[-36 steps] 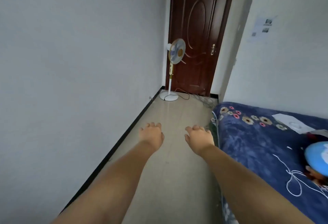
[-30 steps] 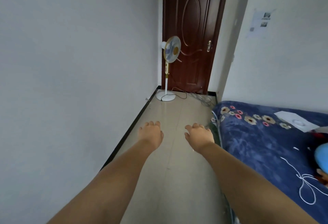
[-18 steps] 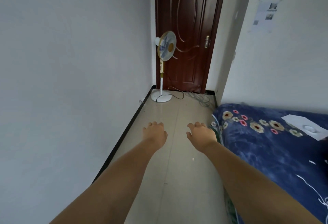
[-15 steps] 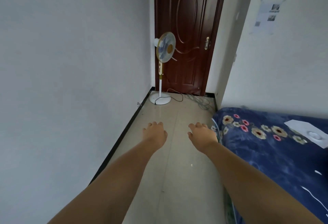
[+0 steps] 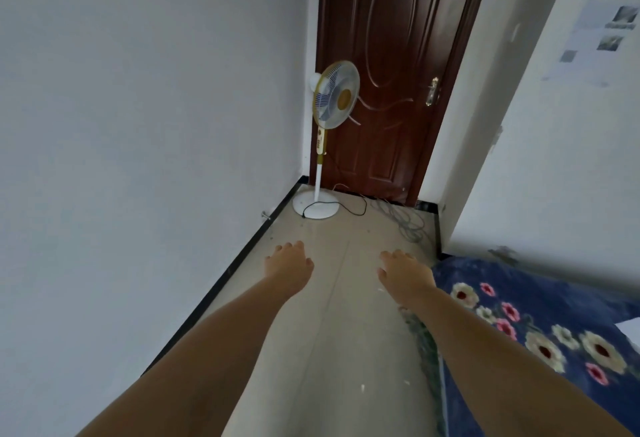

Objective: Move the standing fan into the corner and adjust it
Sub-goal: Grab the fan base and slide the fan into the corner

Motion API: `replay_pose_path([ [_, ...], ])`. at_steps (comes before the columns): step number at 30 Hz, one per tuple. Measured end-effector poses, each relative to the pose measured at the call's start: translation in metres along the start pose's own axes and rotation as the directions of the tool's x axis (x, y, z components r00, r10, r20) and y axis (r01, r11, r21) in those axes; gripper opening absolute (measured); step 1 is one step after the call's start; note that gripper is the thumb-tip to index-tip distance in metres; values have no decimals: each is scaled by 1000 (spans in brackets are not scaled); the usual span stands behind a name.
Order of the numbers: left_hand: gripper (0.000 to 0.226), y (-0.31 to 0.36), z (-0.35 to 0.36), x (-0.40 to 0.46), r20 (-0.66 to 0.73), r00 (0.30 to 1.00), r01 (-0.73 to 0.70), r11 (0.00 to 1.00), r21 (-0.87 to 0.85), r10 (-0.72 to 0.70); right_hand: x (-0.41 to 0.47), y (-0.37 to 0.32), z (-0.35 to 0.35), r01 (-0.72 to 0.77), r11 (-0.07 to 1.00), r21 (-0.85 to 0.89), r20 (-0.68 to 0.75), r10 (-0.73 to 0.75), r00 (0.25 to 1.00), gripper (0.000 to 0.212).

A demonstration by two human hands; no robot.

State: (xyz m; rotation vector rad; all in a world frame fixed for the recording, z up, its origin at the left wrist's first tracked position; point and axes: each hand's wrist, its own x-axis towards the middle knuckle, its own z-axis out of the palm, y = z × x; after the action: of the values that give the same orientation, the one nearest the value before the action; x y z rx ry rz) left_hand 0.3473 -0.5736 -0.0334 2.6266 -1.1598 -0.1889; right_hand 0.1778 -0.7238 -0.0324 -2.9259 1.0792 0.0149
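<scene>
A white standing fan (image 5: 334, 97) with a yellow hub and a round white base (image 5: 316, 206) stands at the far end of the floor, close to the left wall and in front of a dark brown door (image 5: 391, 66). Its black cord trails across the floor to the right. My left hand (image 5: 288, 268) and my right hand (image 5: 404, 274) reach forward, palms down, fingers loosely curled, holding nothing. Both hands are well short of the fan.
A bed with a blue floral cover (image 5: 540, 325) fills the right side. A tangle of grey cables (image 5: 405, 222) lies on the floor by the door. A small door stop (image 5: 266, 216) sticks out of the left wall. Pale tiled floor (image 5: 346, 315) runs between wall and bed.
The view has moved forward along the floor, so the fan and door appear nearer and larger. Both hands stay stretched out in front, empty, in about the same pose.
</scene>
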Motion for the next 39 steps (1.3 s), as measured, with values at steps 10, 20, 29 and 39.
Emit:
replay_pose_path([
  [10,32,-18,1,245,-17,1000,-18,998,55,19,235,18,-4,-17,1000,26,-30,18,999,35],
  [20,32,-22,16,454,14,1000,-20,998,64,19,432,55,11,-51,997,51,-4,51,999,36],
  [29,32,0,51,661,39,994,104,994,-26,-103,658,131,20,12,999,29,48,-13,999,44],
  [39,32,2,88,851,119,963,247,968,-42,-240,881,182,40,107,994,39,154,-112,982,36],
])
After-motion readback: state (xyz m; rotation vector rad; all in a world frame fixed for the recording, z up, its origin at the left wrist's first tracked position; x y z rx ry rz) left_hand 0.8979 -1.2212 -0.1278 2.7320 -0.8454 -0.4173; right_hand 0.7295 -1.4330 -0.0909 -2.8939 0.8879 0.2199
